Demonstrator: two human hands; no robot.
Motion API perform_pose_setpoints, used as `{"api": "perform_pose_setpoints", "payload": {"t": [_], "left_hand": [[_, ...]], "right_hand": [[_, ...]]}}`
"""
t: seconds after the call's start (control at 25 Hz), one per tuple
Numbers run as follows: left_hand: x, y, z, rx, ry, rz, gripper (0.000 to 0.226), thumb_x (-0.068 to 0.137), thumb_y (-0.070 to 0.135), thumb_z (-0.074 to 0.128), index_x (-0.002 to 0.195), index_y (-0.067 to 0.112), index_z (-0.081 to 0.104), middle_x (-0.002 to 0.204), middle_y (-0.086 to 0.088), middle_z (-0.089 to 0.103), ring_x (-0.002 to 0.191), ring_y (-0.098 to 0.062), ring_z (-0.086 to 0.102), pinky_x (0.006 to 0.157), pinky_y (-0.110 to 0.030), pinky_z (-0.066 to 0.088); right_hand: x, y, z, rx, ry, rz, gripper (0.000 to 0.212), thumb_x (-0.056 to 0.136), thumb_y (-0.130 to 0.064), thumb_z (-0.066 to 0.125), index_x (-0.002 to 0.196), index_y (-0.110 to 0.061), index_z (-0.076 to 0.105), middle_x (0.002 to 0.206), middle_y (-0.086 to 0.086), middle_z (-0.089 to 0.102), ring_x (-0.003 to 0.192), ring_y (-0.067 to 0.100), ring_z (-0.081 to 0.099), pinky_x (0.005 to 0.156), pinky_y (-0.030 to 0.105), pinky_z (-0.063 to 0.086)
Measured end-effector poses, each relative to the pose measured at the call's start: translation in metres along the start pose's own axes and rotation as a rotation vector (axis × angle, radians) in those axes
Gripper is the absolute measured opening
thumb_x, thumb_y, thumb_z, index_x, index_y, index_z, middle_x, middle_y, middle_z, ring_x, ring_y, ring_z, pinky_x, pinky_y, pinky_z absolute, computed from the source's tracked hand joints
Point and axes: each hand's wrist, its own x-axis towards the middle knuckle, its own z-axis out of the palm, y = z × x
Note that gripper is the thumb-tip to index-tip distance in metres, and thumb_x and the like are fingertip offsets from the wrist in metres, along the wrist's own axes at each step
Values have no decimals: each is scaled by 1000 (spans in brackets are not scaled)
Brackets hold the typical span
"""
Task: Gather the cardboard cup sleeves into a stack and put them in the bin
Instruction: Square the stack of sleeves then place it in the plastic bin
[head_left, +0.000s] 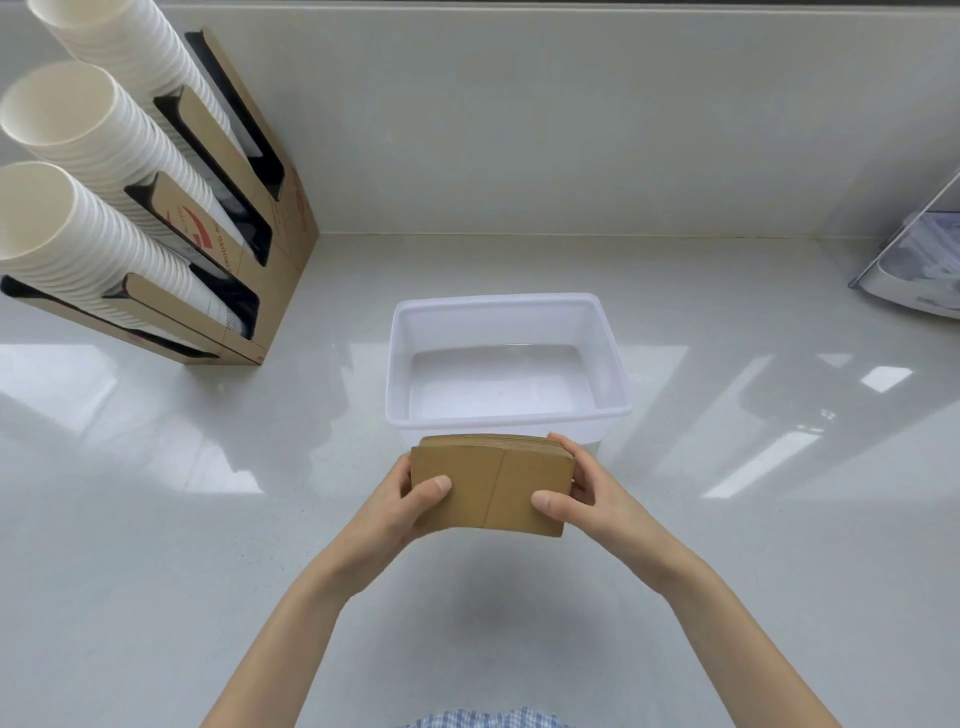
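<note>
Sleeves (493, 486), brown cardboard and pressed flat, are already gathered into one stack and held off the tabletop (208, 519) between both hands; the left hand (410, 499) grips the stack's left end with its thumb lying across the near face, and the right hand (571, 491) grips the right end the same way, fingers wrapped round behind; neither hand has any slack, both being closed on the stack. The stack's long axis runs left to right, level with the near edge of the tabletop; it is turned so that one broad face looks toward the person and the layered top edges look up. The bin (506, 306), a white open tub with nothing in it, stands on the tabletop just beyond the stack, its near rim partly hidden behind the sleeves; its own long axis also runs left to right, so stack and bin lie parallel. The coming move turns on that: the bin lies straight ahead of the hands and a little lower, each hand about equally near it, so the stack would probably go forward over the near rim and down without turning; it looks narrower than the opening. Gathering seems done; only the placing is left.
</note>
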Motion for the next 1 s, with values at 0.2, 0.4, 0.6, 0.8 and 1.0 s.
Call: {"api": "perform_pose_setpoints", "payload": {"t": [0.2, 0.4, 0.6, 0.8, 1.0], "left_hand": [[4, 16, 0, 1, 83, 68, 74, 55, 51, 56, 120, 16, 46, 115, -2, 60, 93, -7, 64, 73, -21, 55], [7, 32, -3, -31, 140, 130, 76, 53, 50, 55, 118, 11, 48, 107, -4, 60, 86, -9, 63, 66, -20, 55], [12, 51, -13, -24, 99, 154, 75, 55, 49, 55, 118, 9, 48, 111, -7, 60, 87, -10, 63, 65, -17, 54], [19, 71, -26, 21, 54, 126, 70, 56, 50, 55, 114, 12, 50, 102, -4, 62, 79, -5, 66, 64, -17, 54], [24, 86, -32, 153, -2, 83, 54, 56, 51, 53, 100, 21, 57, 87, 5, 65, 75, -3, 66, 61, -16, 53]], "right_hand": [[-3, -24, 5, -82, 2, -31, 90, 65, -46, 61, 139, -42, 10, 127, -8, 48, 116, 8, 50, 85, 24, 45], [1, -51, 1, -162, -37, -73, 69, 65, -49, 59, 128, -45, 31, 122, -14, 49, 108, 1, 52, 83, 18, 47], [19, -91, -13, -260, -104, -55, 47, 74, -59, 50, 112, -31, 54, 114, -12, 59, 110, 6, 55, 99, 27, 39], [47, -115, -10, -436, -242, 33, 62, 75, -56, 57, 127, -27, 44, 123, -3, 57, 112, 12, 54, 95, 24, 38], [59, -113, -6, -366, -407, 90, 50, 73, -43, 59, 118, -22, 51, 122, 7, 61, 111, 22, 59, 102, 34, 44]]}}
